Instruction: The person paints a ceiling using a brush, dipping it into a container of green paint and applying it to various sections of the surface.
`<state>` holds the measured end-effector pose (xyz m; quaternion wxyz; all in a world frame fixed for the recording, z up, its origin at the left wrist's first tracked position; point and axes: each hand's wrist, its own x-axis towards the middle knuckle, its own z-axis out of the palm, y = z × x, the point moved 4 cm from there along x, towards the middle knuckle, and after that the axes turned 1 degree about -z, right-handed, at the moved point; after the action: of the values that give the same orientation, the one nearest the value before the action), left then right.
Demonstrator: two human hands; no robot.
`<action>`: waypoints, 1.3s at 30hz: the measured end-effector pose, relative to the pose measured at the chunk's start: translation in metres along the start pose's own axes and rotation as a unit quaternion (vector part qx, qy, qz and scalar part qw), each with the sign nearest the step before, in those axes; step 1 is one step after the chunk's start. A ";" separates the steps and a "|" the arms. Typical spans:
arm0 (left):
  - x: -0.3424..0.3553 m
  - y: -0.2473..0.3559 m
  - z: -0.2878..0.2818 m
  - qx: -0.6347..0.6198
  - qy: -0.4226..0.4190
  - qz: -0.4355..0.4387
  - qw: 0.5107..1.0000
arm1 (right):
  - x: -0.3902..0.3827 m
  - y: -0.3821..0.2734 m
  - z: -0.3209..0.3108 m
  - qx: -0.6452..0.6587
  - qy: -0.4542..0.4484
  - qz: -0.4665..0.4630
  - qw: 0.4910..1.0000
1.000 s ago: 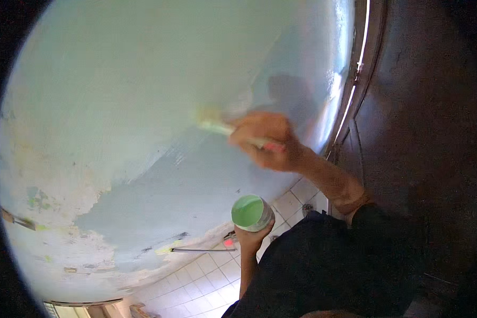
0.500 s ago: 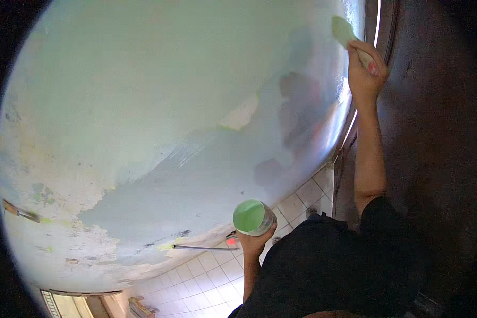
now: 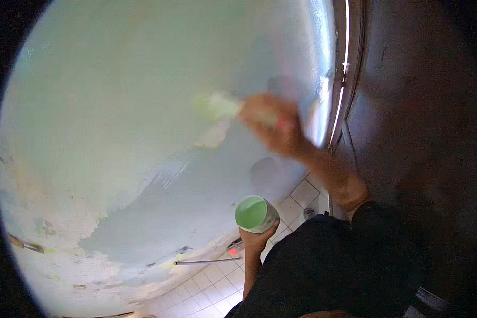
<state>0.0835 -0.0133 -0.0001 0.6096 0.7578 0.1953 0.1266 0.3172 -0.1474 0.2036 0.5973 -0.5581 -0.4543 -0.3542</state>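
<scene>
Brush (image 3: 223, 107): back out over the wall, its pale head pointing left and streaked by motion; half a second ago it was raised at the far right, beside the dark door.
Right hand (image 3: 273, 124): closed around the brush handle, arm bent across the wall from the right; it has swung left and down from that door-side reach, close to where it was a second ago.
Contact: from here I cannot tell whether the bristles touch the wall or skim just off it; the blur hides it.
Wall (image 3: 106, 100): pale green across the upper part, a grey-blue area (image 3: 196, 180) below, and a whitish patch (image 3: 213, 135) just under the brush.
What the swing means: attention appears to shift from the door-side edge to the border between green and grey-blue, where colour looks uneven and, I judge, coverage remains incomplete.
Pot (image 3: 273, 214): held low before the dark shirt (image 3: 328, 259), mouth tilted toward the wall, green paint (image 3: 250, 213) inside; barely moved through the change.
Left hand (image 3: 256, 241): wrapped around the pot from below, above the tiled floor (image 3: 209, 286).
Door (image 3: 413, 132): dark, filling the right side.
</scene>
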 end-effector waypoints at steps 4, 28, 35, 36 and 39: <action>0.006 0.001 0.002 -0.042 -0.005 0.016 0.999 | 0.038 0.056 -0.076 -0.135 0.062 0.026 0.989; 0.031 0.006 0.029 -0.003 -0.021 0.022 1.000 | 0.011 0.089 -0.109 -0.096 0.175 0.039 0.979; 0.027 -0.013 0.009 -0.005 -0.029 0.019 0.999 | -0.032 0.082 -0.081 -0.243 0.204 0.031 0.948; 0.019 -0.017 0.000 0.001 -0.009 0.034 0.999 | -0.034 0.044 -0.037 -0.304 0.124 -0.027 0.944; 0.017 0.002 -0.006 0.026 0.013 0.016 0.999 | -0.077 -0.005 0.026 -0.193 0.054 -0.015 0.980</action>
<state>0.0966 -0.0011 0.0021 0.5845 0.7749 0.1947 0.1413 0.2831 -0.1289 0.1323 0.4964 -0.6364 -0.3526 -0.4735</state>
